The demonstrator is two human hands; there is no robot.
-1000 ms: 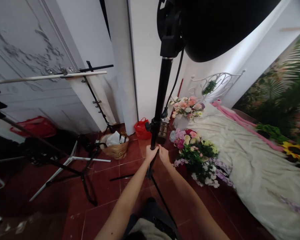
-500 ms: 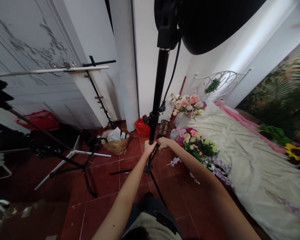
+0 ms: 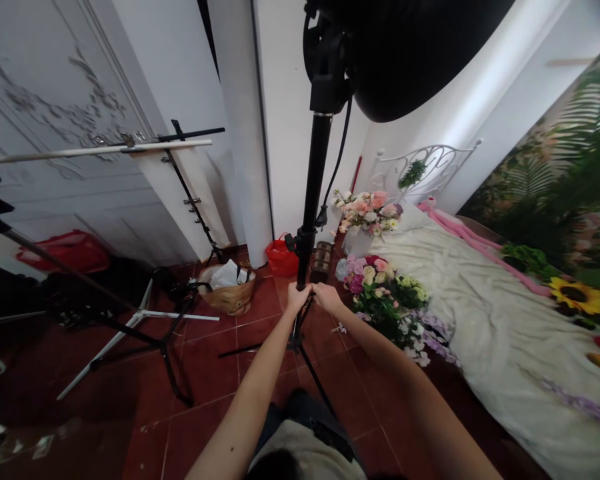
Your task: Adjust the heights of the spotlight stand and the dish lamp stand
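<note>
A black light stand (image 3: 315, 177) rises in front of me, slightly tilted, with a large black lamp reflector (image 3: 410, 60) at its top. My left hand (image 3: 297, 298) is wrapped round the lower pole, below a clamp collar (image 3: 304, 241). Close against it on the right, my right hand (image 3: 326, 297) has its fingers closed at the pole's side; the small part under those fingers is hidden. A black power cable (image 3: 337, 170) with a plug (image 3: 322, 217) hangs beside the pole. The stand's legs (image 3: 314, 373) spread over the tiles near my feet.
Left are another stand's legs (image 3: 173, 373), a woven basket (image 3: 230, 298) and a red bag (image 3: 281, 259). To the right lie artificial flowers (image 3: 380, 277), a brown cylindrical object (image 3: 322, 259) and a bed with a cream cover (image 3: 480, 300). White walls stand behind.
My view has turned slightly, and the lamp reflector appears lower. My right hand has turned a little at the pole's side. My left hand keeps its grip.
</note>
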